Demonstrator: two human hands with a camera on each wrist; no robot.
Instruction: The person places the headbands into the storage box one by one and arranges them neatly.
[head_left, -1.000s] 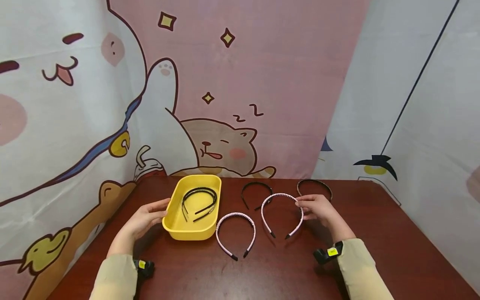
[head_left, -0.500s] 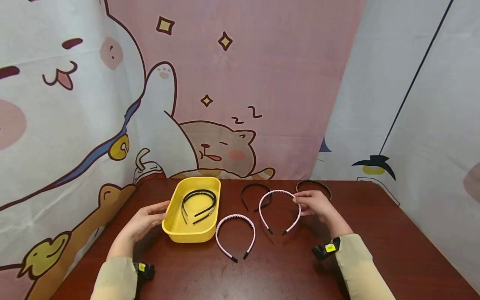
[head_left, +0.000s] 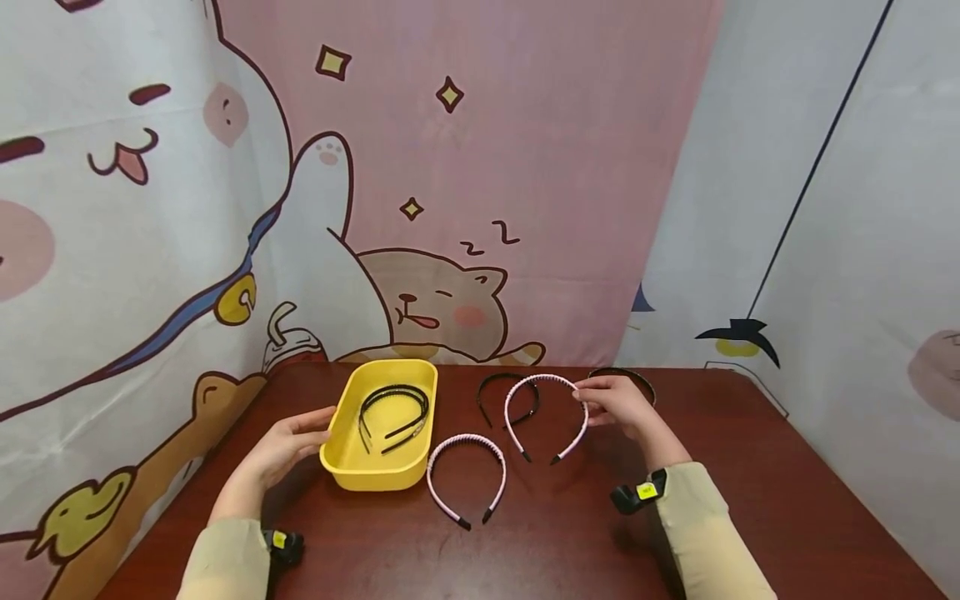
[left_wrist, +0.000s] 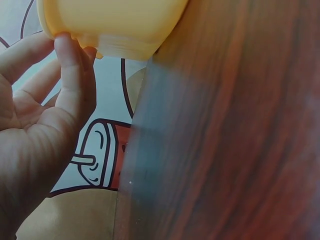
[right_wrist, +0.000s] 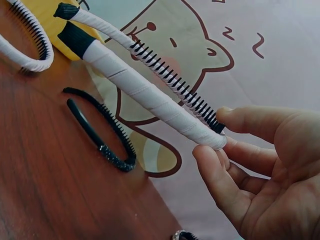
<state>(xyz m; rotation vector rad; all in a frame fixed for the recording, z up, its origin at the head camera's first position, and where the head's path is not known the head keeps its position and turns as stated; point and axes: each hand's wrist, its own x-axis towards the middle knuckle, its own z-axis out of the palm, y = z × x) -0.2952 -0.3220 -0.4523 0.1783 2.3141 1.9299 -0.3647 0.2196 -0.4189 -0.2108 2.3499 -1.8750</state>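
My right hand (head_left: 617,407) pinches a pale pink, ribbon-wrapped headband (head_left: 546,377) by its side, thumb and fingers at its curve; its black-tipped ends point down, and black comb teeth line its inside in the right wrist view. The fingertips of my left hand (head_left: 281,450) touch the outer left wall of a yellow tray (head_left: 378,481), just below the rim in the left wrist view. Two black headbands (head_left: 401,389) lie inside the tray. A second pink headband (head_left: 468,437) lies on the table right of it.
A black headband (head_left: 483,392) with sparkly trim lies behind the held one. Another dark headband (head_left: 637,377) lies farther back, partly hidden by my right hand. The brown table (head_left: 540,542) ends at a cartoon-printed cloth backdrop (head_left: 570,208).
My right hand has moved left with the pink headband, now overlapping the black headband behind it more. The left hand stays at the tray. The head view tilts up slightly.
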